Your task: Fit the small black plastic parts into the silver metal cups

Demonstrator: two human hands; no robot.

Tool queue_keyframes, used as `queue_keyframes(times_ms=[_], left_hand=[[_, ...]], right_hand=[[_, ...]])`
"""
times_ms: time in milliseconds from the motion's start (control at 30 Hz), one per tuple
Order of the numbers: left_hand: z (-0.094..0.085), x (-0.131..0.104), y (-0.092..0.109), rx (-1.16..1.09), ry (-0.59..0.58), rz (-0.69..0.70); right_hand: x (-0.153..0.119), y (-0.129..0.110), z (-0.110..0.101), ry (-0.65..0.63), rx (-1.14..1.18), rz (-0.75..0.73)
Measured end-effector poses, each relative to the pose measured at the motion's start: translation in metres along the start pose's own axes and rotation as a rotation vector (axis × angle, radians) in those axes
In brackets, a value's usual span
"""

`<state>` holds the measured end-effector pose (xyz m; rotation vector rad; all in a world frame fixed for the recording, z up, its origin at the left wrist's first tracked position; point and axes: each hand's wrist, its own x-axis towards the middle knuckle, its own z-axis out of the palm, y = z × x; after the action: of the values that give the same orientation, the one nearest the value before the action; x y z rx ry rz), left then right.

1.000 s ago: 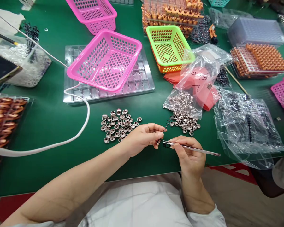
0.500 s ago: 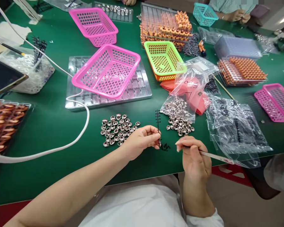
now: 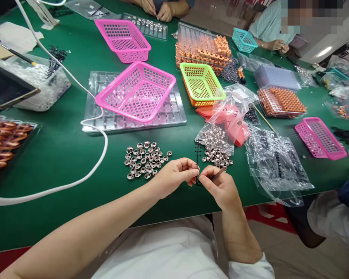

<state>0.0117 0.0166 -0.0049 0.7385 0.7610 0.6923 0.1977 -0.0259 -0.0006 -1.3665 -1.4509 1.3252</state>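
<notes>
My left hand (image 3: 182, 172) pinches a thin black plastic strip (image 3: 197, 151) with short side branches, held upright above the table. Close against it is my right hand (image 3: 218, 184), its thumb and finger pinched together by the strip's lower part. A slim flat tool (image 3: 219, 173) is gripped in the right hand and sticks out above the fingers; its tip is hidden. Small silver cup-shaped metal parts (image 3: 145, 159) lie spread left of my hands. More such metal parts (image 3: 218, 155) spill from a clear bag behind the right hand.
Pink baskets (image 3: 136, 91) and a green basket (image 3: 202, 83) stand farther back, one pink one on a clear tray (image 3: 174, 120). A white cable (image 3: 103, 155) loops at left. Plastic bags (image 3: 273, 166) lie at right. Across the table, other people's hands (image 3: 163, 11) are working.
My right hand has moved left with the tool and turned, so its fingertips now meet the strip beside my left hand. The view has shifted slightly; another person's hands show more at the top.
</notes>
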Motion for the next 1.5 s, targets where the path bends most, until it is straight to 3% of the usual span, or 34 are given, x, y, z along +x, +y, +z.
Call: queue_keyframes(times_ms=[367,767,1000,1233,1500], left_hand=[[-0.005,0.001,-0.006,-0.177,-0.122,-0.166],[-0.004,-0.003,0.0,-0.213,-0.158,-0.274],[-0.002,-0.001,-0.002,-0.004,-0.068,-0.137],[0.004,-0.003,0.002,0.119,-0.012,0.02],[0.0,-0.003,0.007,0.088,-0.05,0.021]], right_hand=[[0.004,0.01,0.005,-0.054,0.071,-0.245],[0.002,0.005,0.005,0.01,-0.201,-0.568],[0.002,0.008,0.003,-0.02,-0.183,-0.461],[0.002,0.011,0.006,-0.012,0.008,-0.247],[0.003,0.011,0.007,0.071,0.11,-0.109]])
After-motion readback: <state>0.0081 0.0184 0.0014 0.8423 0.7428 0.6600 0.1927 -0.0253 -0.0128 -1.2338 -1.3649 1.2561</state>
